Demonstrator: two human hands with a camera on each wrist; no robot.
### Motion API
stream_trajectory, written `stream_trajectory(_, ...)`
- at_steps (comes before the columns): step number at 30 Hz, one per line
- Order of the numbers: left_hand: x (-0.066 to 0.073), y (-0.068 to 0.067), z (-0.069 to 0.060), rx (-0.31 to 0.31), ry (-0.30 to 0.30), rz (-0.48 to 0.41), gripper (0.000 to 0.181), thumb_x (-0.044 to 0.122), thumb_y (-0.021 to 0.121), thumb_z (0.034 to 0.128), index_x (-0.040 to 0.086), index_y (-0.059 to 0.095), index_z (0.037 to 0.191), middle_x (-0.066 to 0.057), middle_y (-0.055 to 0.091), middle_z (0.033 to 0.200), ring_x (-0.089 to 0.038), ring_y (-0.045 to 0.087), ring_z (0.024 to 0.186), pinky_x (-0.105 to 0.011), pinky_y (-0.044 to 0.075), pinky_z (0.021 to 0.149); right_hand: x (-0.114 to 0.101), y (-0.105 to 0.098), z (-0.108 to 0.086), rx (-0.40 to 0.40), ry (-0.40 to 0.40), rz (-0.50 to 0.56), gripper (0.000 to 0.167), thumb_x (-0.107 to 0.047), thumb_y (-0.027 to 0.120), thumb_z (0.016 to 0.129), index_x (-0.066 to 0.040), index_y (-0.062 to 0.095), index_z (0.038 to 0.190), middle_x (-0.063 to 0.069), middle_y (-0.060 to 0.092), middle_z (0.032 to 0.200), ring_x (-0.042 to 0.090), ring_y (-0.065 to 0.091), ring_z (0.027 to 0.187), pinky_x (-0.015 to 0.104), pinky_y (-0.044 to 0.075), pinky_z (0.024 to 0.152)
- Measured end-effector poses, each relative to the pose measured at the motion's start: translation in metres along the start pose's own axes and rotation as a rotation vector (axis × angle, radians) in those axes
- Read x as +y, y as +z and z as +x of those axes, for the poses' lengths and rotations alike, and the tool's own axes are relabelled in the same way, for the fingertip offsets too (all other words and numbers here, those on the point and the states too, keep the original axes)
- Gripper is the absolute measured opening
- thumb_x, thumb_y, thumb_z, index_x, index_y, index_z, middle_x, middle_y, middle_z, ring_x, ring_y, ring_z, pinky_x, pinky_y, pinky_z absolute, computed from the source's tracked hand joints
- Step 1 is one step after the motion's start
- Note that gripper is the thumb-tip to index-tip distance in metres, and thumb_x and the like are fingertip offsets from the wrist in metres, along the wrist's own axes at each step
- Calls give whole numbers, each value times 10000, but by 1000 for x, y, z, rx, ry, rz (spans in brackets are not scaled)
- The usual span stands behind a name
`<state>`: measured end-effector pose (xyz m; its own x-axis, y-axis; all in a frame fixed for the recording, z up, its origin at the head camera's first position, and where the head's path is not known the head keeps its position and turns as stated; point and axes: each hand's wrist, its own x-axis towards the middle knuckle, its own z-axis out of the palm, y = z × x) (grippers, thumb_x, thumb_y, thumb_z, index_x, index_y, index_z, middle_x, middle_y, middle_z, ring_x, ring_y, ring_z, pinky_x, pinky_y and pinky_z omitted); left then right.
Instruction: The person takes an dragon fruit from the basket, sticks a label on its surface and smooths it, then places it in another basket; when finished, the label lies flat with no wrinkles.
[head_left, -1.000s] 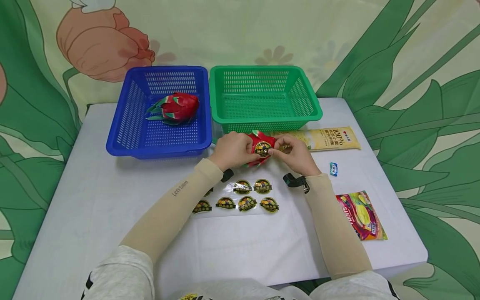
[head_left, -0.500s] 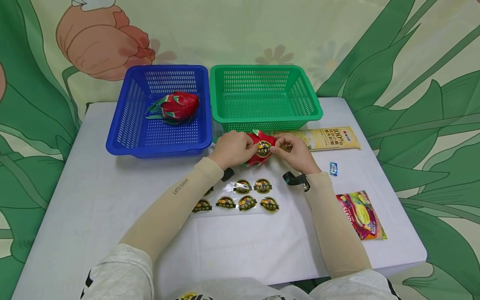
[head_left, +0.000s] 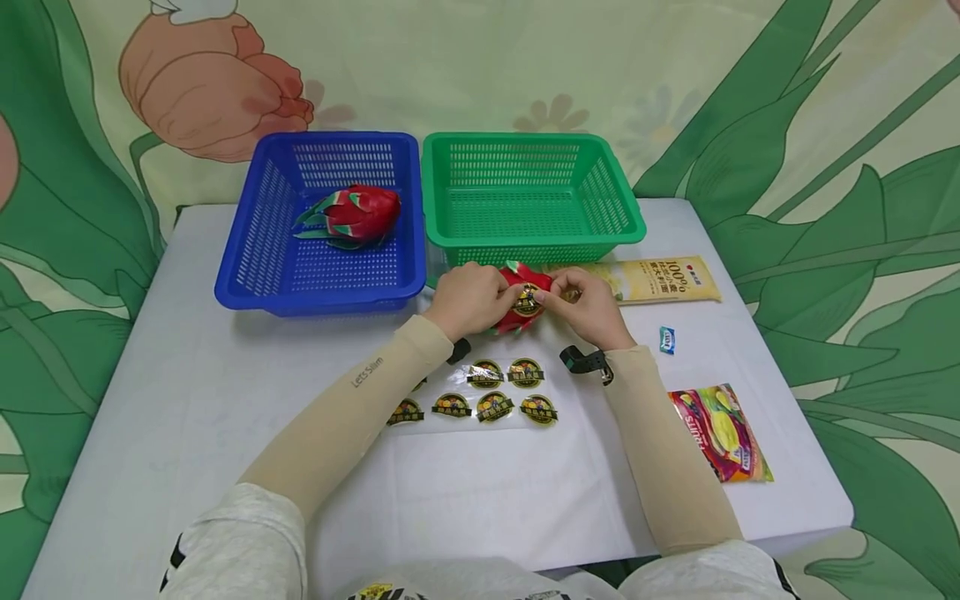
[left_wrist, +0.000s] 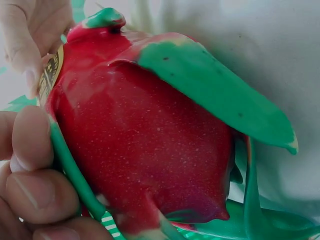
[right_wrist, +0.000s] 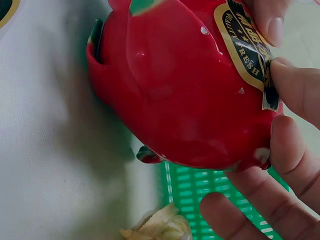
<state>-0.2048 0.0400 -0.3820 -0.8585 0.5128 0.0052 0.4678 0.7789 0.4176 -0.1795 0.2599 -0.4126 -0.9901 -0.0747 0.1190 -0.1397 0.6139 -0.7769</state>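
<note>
Both hands hold a red dragon fruit with green-tipped scales point(left_wrist: 145, 130) just in front of the green basket. On its upper face lies a round black and gold sticker point(right_wrist: 245, 47). The left hand point(head_left: 471, 298) grips the fruit's left side, its thumb at the sticker's edge. From the right, the right hand point(head_left: 588, 307) holds the fruit with curled fingers, and its thumb presses on the sticker. A clear sheet with several like stickers point(head_left: 495, 406) lies below the hands.
A blue basket point(head_left: 318, 302) holds another dragon fruit point(head_left: 363, 213). Beside it stands a green basket point(head_left: 536, 250). A yellow noodle packet point(head_left: 660, 281), a small blue sachet point(head_left: 667, 340) and a red fruit-candy bag point(head_left: 723, 433) lie on the right.
The right thumb has moved left from the sticker's right edge onto the sticker. The left thumb has shifted slightly to the right, while the fruit stays in both hands.
</note>
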Motion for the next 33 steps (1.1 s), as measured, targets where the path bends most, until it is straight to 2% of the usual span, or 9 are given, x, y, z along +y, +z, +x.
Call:
stream_trajectory(6,-1,-4,1,-18,-16,-10,579,461,534,1063,227,455,540,67,460,533,-106,425,514,-253,303,449,-4,-2,0,-6,-20,-50,282,-245,787,934,-51,615,824,158,716,1151,262,594,986,310,424,791)
stream_trajectory(9,-6,-19,3,-10,-19,-65,571,455,548,1057,227,455,542,84,400,506,-91,396,492,-238,263,446,-9,-2,0,2,-59,-103,253,-237,778,941,-66,621,842,149,702,1115,291,591,984,369,430,836)
stream_trajectory(13,-19,-46,6,77,-75,-112,471,425,562,1049,173,581,652,41,513,582,-134,498,566,-270,342,491,-20,-1,0,24,-122,-164,216,-236,779,944,-53,668,973,150,666,1199,319,595,1154,482,454,998)
stream_trajectory(18,-42,-73,16,116,-229,-102,317,387,585,1032,114,726,1112,-71,761,1008,-242,687,796,-393,574,666,-39,5,1,-55,-143,-262,613,-351,838,886,-42,612,1365,152,612,1388,328,560,1306,521,457,1109)
stream_trajectory(21,-55,-85,28,107,-311,-97,445,367,597,1022,69,640,1351,-127,720,1305,-315,727,1034,-476,608,876,-47,11,4,-106,-128,-364,870,-461,884,810,-52,520,1485,155,577,1441,338,562,1305,530,480,1090)
stream_trajectory(23,-63,-89,34,107,-359,-90,516,371,604,1016,24,582,1397,-155,663,1383,-343,687,1149,-497,582,968,-50,16,6,-114,-127,-427,956,-499,904,771,-39,499,1506,175,573,1432,352,577,1275,537,492,1066)
stream_trajectory(26,-72,-92,39,110,-409,-90,514,382,625,1001,-20,586,1319,-195,655,1288,-357,660,1141,-496,577,978,-53,22,7,-109,-137,-485,979,-490,919,754,3,506,1493,205,580,1386,368,596,1221,536,502,1036)
stream_trajectory(31,-80,-91,41,96,-432,-87,413,403,696,961,-3,639,1010,-146,629,955,-270,599,863,-403,564,787,-58,25,9,-99,-157,-476,896,-415,947,731,29,573,1414,198,607,1290,348,607,1122,497,530,983)
stream_trajectory(33,-81,-90,41,94,-432,-82,413,410,719,946,8,631,983,-127,610,922,-247,568,834,-381,542,764,-59,23,10,-111,-167,-466,867,-406,952,722,28,596,1383,187,617,1263,333,608,1085,483,542,955)
